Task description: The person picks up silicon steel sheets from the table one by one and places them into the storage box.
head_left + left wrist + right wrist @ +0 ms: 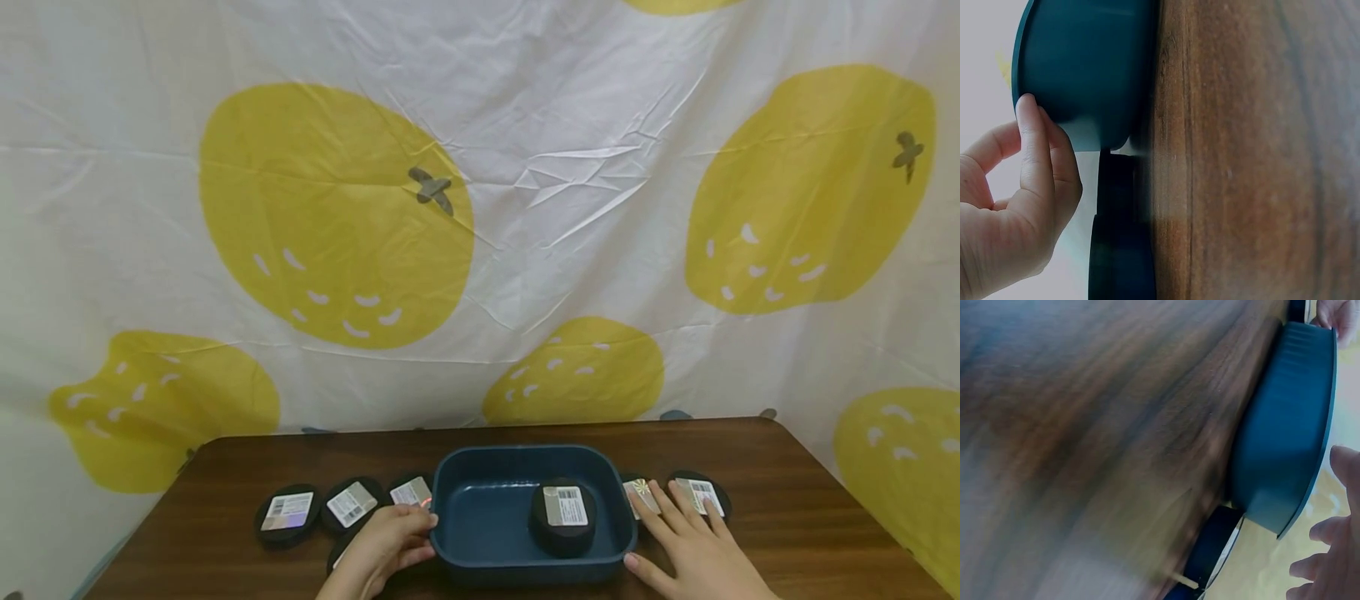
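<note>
One dark-blue tray (483,507), rectangular, round-cornered, sheen inside, stands on the brown table (813,533). A labelled black tub (565,542) sits inside the tray, right of centre. My left hand (384,546) pinches the tray's left rim; my right hand (693,546) is spread near its right rim, over two black discs (717,492), contact indeterminable. Four similar discs (287,537) crowd the tray's left; wood runs behind it to the table's far edge.
</note>
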{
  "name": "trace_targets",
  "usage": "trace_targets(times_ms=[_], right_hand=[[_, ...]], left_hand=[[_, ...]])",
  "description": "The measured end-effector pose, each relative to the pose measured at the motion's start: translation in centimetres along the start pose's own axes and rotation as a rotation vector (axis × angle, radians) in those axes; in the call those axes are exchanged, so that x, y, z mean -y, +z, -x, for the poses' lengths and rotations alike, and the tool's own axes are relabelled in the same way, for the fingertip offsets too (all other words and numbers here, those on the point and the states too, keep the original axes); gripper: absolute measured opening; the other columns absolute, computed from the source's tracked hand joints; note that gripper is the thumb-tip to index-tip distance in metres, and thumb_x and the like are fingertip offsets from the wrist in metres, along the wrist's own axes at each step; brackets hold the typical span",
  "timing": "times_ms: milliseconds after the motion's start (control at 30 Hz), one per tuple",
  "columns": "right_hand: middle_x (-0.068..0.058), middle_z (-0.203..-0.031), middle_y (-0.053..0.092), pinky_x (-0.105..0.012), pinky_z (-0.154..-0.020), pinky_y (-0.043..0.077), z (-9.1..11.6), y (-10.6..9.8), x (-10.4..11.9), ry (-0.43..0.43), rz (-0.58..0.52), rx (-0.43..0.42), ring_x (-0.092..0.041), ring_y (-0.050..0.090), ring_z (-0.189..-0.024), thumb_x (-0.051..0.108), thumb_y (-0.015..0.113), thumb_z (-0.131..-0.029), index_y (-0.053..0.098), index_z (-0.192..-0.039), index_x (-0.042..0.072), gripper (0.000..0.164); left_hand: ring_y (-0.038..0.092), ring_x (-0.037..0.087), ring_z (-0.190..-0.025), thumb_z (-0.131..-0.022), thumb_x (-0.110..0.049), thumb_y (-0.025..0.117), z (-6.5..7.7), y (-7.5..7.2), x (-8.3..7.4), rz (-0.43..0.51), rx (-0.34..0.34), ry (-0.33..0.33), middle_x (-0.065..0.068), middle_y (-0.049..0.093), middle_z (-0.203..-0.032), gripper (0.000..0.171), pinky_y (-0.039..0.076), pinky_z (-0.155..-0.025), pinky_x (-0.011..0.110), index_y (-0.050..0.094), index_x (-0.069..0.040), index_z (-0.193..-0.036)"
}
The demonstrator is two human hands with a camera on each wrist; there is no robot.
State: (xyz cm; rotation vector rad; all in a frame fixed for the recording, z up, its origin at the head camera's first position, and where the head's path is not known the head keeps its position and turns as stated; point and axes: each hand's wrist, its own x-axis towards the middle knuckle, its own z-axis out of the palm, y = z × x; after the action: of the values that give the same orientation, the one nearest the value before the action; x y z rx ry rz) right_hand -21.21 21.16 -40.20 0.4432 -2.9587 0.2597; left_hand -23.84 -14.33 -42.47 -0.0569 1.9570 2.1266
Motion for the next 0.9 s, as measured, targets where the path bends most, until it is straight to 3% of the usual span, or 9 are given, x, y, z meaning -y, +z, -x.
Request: trace_targets(times_ms=[100, 200, 300, 367, 433, 567, 767, 900], right_hand=[[-0.011, -0.137, 0.031, -0.061, -0.095, 0.009, 0.3, -0.1, -0.3, 0.007, -0.014, 0.005, -0.035, 0.016, -0.127, 0.069, 0.039, -0.073, 0.037, -0.131, 0.019, 0.077], [-0.012, -0.136, 0.031, -0.059, -0.097, -0.001, 0.7, 0.1, -0.7, 0.015, -0.033, -0.001, -0.034, 0.016, -0.127, 0.067, 0.041, -0.073, 0.037, -0.132, 0.018, 0.076], [-0.013, -0.136, 0.031, -0.044, -0.097, -0.021, 1.0, 0.5, -1.3, 0.002, -0.006, -0.047, -0.035, 0.020, -0.125, 0.065, 0.042, -0.075, 0.036, -0.132, 0.017, 0.074], [-0.014, -0.135, 0.032, -0.032, -0.094, -0.026, 1.2, 0.6, -1.7, -0.002, 0.021, -0.075, -0.034, 0.023, -0.124, 0.064, 0.042, -0.075, 0.036, -0.132, 0.018, 0.073], [-0.014, -0.135, 0.031, -0.027, -0.092, -0.028, 1.4, 0.8, -2.1, 0.000, 0.041, -0.096, -0.035, 0.025, -0.123, 0.063, 0.043, -0.076, 0.036, -0.132, 0.018, 0.072], [-0.013, -0.137, 0.030, -0.031, -0.093, -0.027, 1.7, 1.0, -2.7, 0.020, 0.045, -0.095, -0.035, 0.025, -0.123, 0.064, 0.043, -0.076, 0.035, -0.133, 0.020, 0.072], [-0.012, -0.137, 0.030, -0.028, -0.089, -0.030, 2.0, 1.4, -3.4, 0.045, 0.051, -0.088, -0.034, 0.025, -0.123, 0.065, 0.042, -0.075, 0.034, -0.133, 0.019, 0.074], [-0.017, -0.135, 0.030, -0.037, -0.092, -0.029, 2.2, 1.5, -4.1, 0.073, 0.020, -0.083, -0.036, 0.024, -0.123, 0.064, 0.042, -0.076, 0.033, -0.133, 0.014, 0.076]], left_hand=[[0.054, 0.009, -0.062, -0.080, -0.008, 0.053, 0.0, 0.0, -0.1, 0.001, 0.002, -0.001, 0.002, 0.053, -0.070, 0.007, 0.050, -0.059, 0.021, 0.051, -0.002, -0.081], [0.054, 0.009, -0.062, -0.080, -0.008, 0.053, 0.1, 0.0, -0.1, 0.000, 0.001, 0.000, 0.002, 0.053, -0.070, 0.007, 0.050, -0.059, 0.021, 0.051, -0.002, -0.081], [0.054, 0.009, -0.062, -0.080, -0.008, 0.053, 0.1, 0.0, -0.1, -0.003, 0.002, 0.003, 0.002, 0.053, -0.070, 0.007, 0.050, -0.059, 0.021, 0.052, -0.002, -0.080], [0.054, 0.009, -0.062, -0.080, -0.009, 0.053, 0.1, 0.0, -0.1, -0.004, 0.004, 0.004, 0.003, 0.054, -0.070, 0.008, 0.050, -0.059, 0.021, 0.052, -0.001, -0.081], [0.054, 0.010, -0.063, -0.079, -0.009, 0.054, 0.1, -0.1, -0.2, -0.006, 0.007, 0.002, 0.003, 0.054, -0.071, 0.009, 0.050, -0.060, 0.021, 0.052, 0.000, -0.081], [0.055, 0.010, -0.064, -0.079, -0.010, 0.054, 0.2, -0.1, -0.2, -0.010, 0.015, -0.009, 0.004, 0.054, -0.073, 0.013, 0.050, -0.061, 0.021, 0.052, 0.001, -0.084], [0.055, 0.010, -0.064, -0.079, -0.010, 0.054, 0.2, -0.1, -0.2, -0.012, 0.010, -0.007, 0.004, 0.054, -0.073, 0.013, 0.050, -0.061, 0.021, 0.052, 0.001, -0.084], [0.054, 0.010, -0.064, -0.079, -0.010, 0.054, 0.2, 0.0, -0.2, -0.005, 0.004, 0.000, 0.004, 0.054, -0.073, 0.013, 0.050, -0.061, 0.022, 0.051, 0.001, -0.084]])
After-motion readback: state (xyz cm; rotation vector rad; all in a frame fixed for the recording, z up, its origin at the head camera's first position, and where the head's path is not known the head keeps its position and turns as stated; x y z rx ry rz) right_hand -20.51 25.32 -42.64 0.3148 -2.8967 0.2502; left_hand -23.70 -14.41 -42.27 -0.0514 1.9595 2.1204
